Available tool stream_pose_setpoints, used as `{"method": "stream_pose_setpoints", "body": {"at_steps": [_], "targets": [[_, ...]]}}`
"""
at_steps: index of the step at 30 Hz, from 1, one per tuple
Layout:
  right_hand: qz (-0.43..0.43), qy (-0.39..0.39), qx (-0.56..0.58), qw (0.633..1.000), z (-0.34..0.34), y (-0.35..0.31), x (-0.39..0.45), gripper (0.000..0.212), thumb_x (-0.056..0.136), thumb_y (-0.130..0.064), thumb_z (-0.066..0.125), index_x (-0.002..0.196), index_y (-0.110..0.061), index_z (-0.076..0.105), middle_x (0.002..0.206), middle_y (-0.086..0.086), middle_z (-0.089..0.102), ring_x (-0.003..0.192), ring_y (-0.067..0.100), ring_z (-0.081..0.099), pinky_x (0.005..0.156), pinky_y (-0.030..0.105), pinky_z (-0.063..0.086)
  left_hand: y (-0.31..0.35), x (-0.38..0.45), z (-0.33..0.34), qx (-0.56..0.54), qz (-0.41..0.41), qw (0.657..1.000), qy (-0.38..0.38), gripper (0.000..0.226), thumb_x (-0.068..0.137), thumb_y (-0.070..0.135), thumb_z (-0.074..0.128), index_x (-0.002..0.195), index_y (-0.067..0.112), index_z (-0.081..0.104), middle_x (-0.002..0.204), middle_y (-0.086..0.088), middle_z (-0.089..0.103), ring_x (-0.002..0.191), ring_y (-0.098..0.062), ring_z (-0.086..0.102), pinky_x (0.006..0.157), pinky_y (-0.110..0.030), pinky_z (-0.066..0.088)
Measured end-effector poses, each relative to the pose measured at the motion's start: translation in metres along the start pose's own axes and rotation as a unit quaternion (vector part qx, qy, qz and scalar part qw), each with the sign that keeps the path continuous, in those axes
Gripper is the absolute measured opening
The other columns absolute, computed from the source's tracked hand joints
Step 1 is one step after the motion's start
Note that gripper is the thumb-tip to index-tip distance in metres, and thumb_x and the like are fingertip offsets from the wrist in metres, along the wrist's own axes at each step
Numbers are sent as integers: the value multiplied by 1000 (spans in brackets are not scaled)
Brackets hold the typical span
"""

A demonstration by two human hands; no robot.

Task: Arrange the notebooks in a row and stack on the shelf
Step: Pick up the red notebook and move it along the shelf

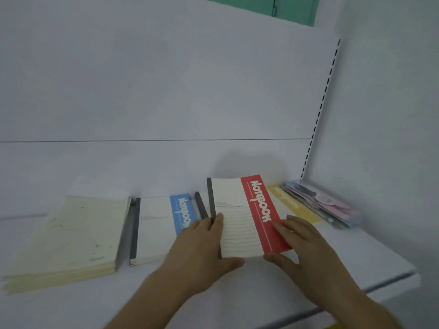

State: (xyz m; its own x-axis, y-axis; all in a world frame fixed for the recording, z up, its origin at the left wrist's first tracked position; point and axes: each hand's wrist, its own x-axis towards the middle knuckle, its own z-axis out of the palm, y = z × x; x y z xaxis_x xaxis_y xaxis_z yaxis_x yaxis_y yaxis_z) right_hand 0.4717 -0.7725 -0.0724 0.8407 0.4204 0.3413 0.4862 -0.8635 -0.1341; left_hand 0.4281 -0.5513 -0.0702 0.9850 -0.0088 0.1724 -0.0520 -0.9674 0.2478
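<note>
A red-banded notebook [240,217] is tilted up above the white shelf [370,257], held between both hands. My left hand [202,248] grips its dark spine edge, thumb under the near corner. My right hand [306,248] holds its red right edge, fingers on the cover and thumb below. A blue-banded notebook [161,224] lies flat to the left, partly behind my left hand. Under the red one lies a yellow-banded notebook [294,207]. A cream stack of notebooks [71,236] sits at the far left.
A pile of pastel packets [325,205] lies in the shelf's back right corner by the slotted upright [320,110]. The white back panel [166,91] rises behind everything. The shelf's front edge [389,283] runs along the lower right.
</note>
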Motion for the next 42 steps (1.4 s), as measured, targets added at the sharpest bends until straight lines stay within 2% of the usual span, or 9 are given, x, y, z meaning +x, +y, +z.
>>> {"method": "stream_pose_setpoints", "body": {"at_steps": [3,7,11,14,18,22,28,34,42], "targets": [[-65,-5,21,998,13,23,30,76,83,-69,40,146,-26,36,149,-12,36,141,8,20,109,17,5,-3,17,6,31,-4,999,16,92,82,77,49,153,29,15,140,8,46,124,-11,43,107,-29,39],[-133,-17,10,991,35,41,64,74,85,-71,33,138,-21,50,136,-6,54,134,18,38,109,24,16,-1,35,13,103,-64,993,5,87,86,75,44,153,24,22,140,6,46,127,-15,41,108,-31,34],[-177,-42,12,983,44,49,85,65,88,-67,39,136,-24,51,134,-10,55,136,16,31,113,27,20,1,41,19,116,-94,989,12,56,89,71,43,123,27,50,115,8,55,112,-13,51,93,-27,39],[-197,-66,8,978,48,55,90,62,91,-65,37,140,-27,43,141,-11,48,141,17,21,117,29,17,4,42,26,136,-109,984,22,67,88,74,38,134,27,47,125,10,55,119,-11,48,104,-26,35],[-210,-80,5,974,53,56,91,76,85,-71,15,142,-27,40,142,-10,47,142,17,22,118,33,19,5,42,26,165,-114,980,6,81,78,81,19,132,28,49,124,10,56,122,-12,44,109,-29,31],[-220,-99,-8,970,49,57,97,81,82,-76,20,142,-26,39,141,-9,48,141,18,23,117,36,22,4,45,18,126,-126,984,-30,70,85,77,42,132,26,51,124,9,59,124,-12,44,110,-29,31],[-211,-125,-4,969,47,51,102,87,76,-80,26,144,-26,34,142,-7,44,142,18,19,117,35,20,2,50,12,97,-146,981,-85,71,84,73,52,137,26,45,116,4,56,112,-14,48,101,-29,39],[-195,-111,8,974,52,50,100,83,76,-77,26,143,-28,33,136,-10,45,140,16,20,116,33,23,-3,49,15,112,-136,982,-66,75,82,77,48,139,28,43,123,6,54,129,-16,38,118,-41,19],[-198,-101,25,975,42,49,96,79,76,-76,25,142,-32,32,133,-9,33,133,14,24,111,33,32,10,42,15,108,-134,985,-1,74,86,67,53,146,29,34,148,5,33,142,-17,21,120,-38,17]]}}
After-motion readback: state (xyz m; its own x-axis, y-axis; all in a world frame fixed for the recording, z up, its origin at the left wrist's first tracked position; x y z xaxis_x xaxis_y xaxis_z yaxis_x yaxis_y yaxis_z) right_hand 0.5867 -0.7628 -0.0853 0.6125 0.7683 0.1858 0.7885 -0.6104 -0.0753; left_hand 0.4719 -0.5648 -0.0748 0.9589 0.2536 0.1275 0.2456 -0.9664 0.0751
